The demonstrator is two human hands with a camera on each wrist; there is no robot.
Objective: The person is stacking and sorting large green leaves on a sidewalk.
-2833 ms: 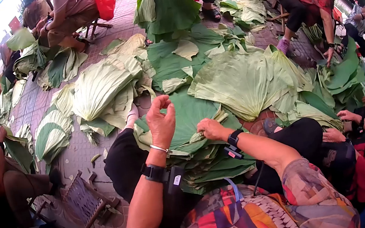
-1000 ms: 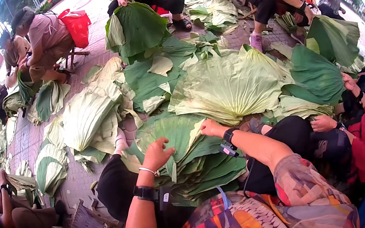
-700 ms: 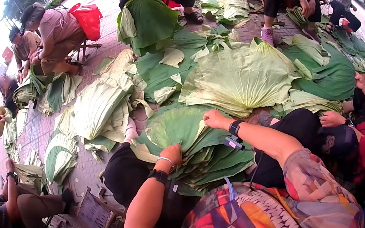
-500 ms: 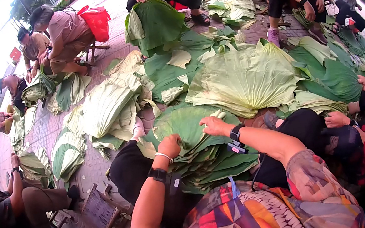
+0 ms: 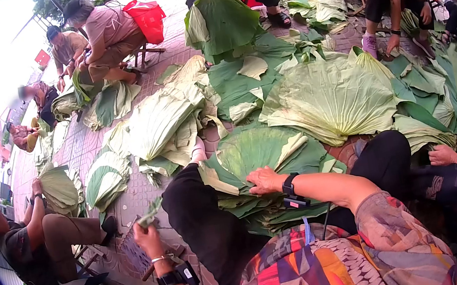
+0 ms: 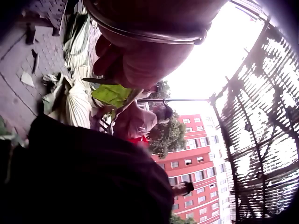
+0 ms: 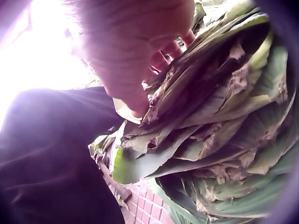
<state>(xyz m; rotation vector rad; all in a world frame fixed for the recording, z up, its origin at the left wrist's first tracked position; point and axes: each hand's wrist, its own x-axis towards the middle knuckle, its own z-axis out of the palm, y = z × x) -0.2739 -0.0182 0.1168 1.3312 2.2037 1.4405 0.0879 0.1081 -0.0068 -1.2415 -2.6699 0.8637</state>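
Out to the left of the stacked leaves (image 5: 260, 152), my left hand (image 5: 148, 241) pinches a small torn green leaf piece (image 5: 150, 212). The left wrist view shows the curled fingers of my left hand (image 6: 135, 60) with the bright green leaf piece (image 6: 112, 94) at their tips. My right hand (image 5: 266, 181) rests on the near part of the stack's top leaf, fingers spread. In the right wrist view, the fingers of my right hand (image 7: 135, 56) lie over the upper edge of the layered leaves (image 7: 219, 116), the thumb by their side.
A broad pale leaf (image 5: 329, 95) lies beyond the stack, with more leaf piles (image 5: 164, 120) to its left. A woven stool (image 5: 135, 251) stands at lower left. Several people sit around; one at the top holds up a green leaf bundle (image 5: 223, 22).
My left hand has moved from the stack out to the left, with the leaf piece in its fingers. My right hand has shifted to lie on the stack's near part. The head view has swung left.
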